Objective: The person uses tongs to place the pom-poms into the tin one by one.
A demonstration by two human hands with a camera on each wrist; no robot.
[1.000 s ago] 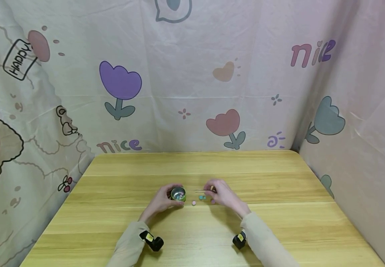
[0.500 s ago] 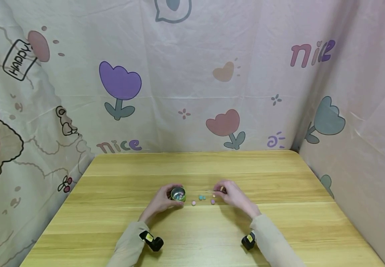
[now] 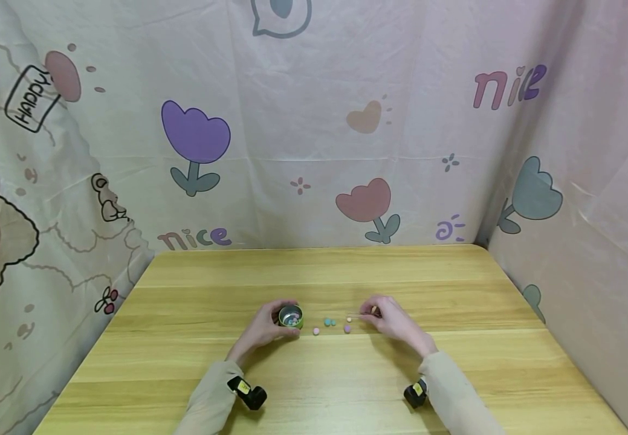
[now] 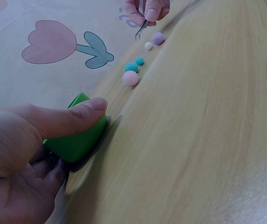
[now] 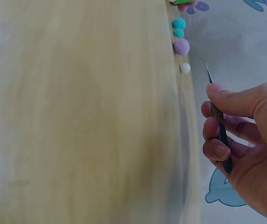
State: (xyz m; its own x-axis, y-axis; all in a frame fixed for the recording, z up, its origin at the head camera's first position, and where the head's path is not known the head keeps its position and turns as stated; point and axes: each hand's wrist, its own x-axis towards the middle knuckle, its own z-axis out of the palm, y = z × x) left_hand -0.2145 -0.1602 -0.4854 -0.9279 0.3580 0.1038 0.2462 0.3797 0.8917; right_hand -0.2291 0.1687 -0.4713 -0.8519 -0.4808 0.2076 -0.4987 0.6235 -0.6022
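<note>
My left hand (image 3: 263,325) grips a small green cup (image 4: 79,140) on the table, thumb on the near side. Inside the cup, as the head view shows, lie several small pale and bluish bits. Between thumb and fingers my right hand (image 3: 392,319) pinches dark tweezers (image 5: 219,122) with fine bent tips. Those tips are slightly apart, with nothing between them, close to a small white pom-pom (image 5: 185,68). Around it on the table are a purple pom-pom (image 5: 181,46), two turquoise pom-poms (image 4: 131,68) and, nearest the cup, a pink pom-pom (image 4: 130,79).
The pom-poms lie between the two hands on a wooden table (image 3: 314,386). Behind it and at both sides hangs a printed cloth (image 3: 292,121) with flowers and words. A black wrist camera (image 3: 247,393) sits on each sleeve.
My right hand has moved to the right with the tweezers, uncovering the purple and white pom-poms. The left hand and the cup have stayed in place.
</note>
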